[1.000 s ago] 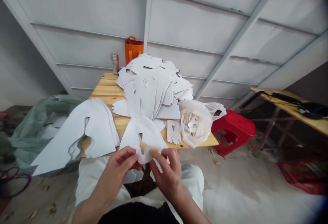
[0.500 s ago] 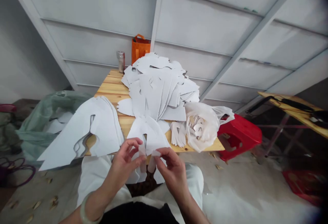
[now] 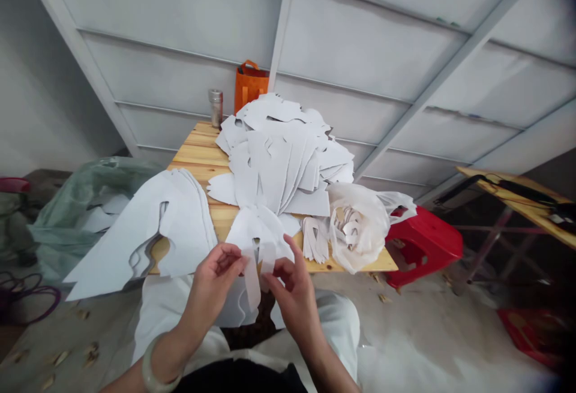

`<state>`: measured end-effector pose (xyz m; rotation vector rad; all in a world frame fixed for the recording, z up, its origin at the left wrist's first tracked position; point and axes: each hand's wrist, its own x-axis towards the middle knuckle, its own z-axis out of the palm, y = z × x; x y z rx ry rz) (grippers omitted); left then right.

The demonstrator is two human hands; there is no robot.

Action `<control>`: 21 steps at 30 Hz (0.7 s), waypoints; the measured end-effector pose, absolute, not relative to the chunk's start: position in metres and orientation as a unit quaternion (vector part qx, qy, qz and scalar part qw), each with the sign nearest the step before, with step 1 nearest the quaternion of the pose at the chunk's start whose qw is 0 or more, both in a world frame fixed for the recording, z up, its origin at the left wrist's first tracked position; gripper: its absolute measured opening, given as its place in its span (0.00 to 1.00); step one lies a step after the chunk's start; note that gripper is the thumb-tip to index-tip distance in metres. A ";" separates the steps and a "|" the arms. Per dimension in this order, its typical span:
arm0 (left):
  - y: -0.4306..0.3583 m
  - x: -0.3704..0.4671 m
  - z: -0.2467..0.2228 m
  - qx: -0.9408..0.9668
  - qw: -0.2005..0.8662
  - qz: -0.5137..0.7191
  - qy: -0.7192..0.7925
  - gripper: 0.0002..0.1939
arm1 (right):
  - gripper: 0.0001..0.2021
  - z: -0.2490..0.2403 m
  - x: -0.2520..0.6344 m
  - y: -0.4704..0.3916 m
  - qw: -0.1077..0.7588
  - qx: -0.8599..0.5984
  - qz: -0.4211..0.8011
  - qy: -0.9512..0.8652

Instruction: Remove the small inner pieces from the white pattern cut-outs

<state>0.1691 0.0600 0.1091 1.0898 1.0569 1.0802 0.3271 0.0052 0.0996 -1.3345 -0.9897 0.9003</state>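
Just above my lap, at the table's near edge, both hands work close together. My left hand (image 3: 212,282) pinches a narrow pale strip (image 3: 252,288) that hangs down from its fingertips. A second pale strip (image 3: 269,256) stands upright between the thumb and fingers of my right hand (image 3: 294,290), whose index finger is raised. Whether the two strips join cannot be made out. Behind them lies a white sheet cutout (image 3: 258,220) with a slot in its middle; its lower part reaches over the edge toward my lap. My fingers partly hide it.
A large pile of white cutouts (image 3: 279,165) covers the wooden table (image 3: 191,153). More cutouts (image 3: 184,225) overhang at left beside a green bag (image 3: 58,219). To the right are small slotted pieces (image 3: 315,240), a white plastic bag (image 3: 366,243) and a red stool (image 3: 427,240).
The strip in my left hand now hangs lower and more fully in view. My right hand's strip has turned upward, and its index finger has lifted.
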 end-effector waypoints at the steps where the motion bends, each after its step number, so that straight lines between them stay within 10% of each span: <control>1: 0.063 0.169 0.107 0.472 0.582 0.483 0.453 0.15 | 0.32 0.097 0.327 0.007 0.584 -0.567 0.389 -0.431; 7: 0.080 0.171 0.092 0.511 0.568 0.459 0.455 0.14 | 0.13 0.097 0.336 0.021 0.559 -0.551 0.448 -0.428; 21: 0.086 0.179 0.077 0.605 0.500 0.434 0.442 0.09 | 0.11 0.085 0.346 0.044 0.580 -0.582 0.408 -0.398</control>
